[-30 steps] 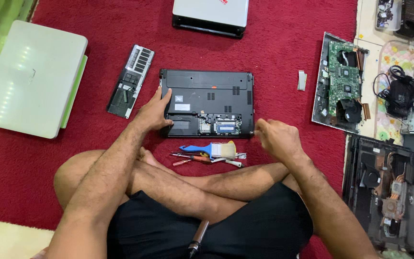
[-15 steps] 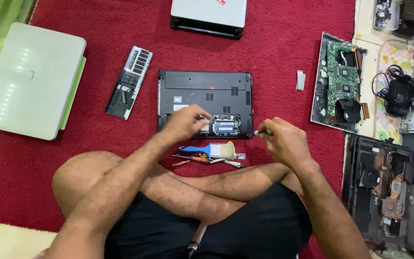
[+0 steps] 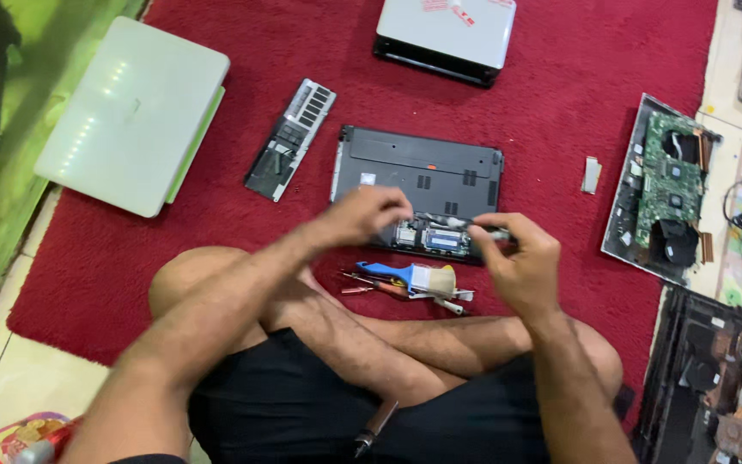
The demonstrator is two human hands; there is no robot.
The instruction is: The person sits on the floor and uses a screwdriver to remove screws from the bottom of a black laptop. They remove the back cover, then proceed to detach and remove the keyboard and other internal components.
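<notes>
A black laptop (image 3: 422, 172) lies bottom-up on the red carpet (image 3: 259, 232) in front of my crossed legs, with its near compartment open and the boards inside showing. My left hand (image 3: 362, 215) hovers blurred over that compartment's left side, fingers bunched together. At the laptop's near right corner, my right hand (image 3: 517, 262) grips a thin screwdriver (image 3: 483, 229) whose tip points left into the compartment. A blue-handled brush (image 3: 405, 275) and other small tools lie between the laptop and my legs.
A removed black cover panel (image 3: 289, 139) lies left of the laptop, with a white laptop (image 3: 135, 112) beyond it. A silver laptop (image 3: 444, 30) is at the far edge. On the right are a small grey piece (image 3: 591, 174), an open case with a green board (image 3: 667, 185) and a gutted chassis (image 3: 723, 378).
My left hand left the laptop's near left corner and swung right over the open compartment. My right hand rose from the carpet to the laptop's near right corner with the screwdriver.
</notes>
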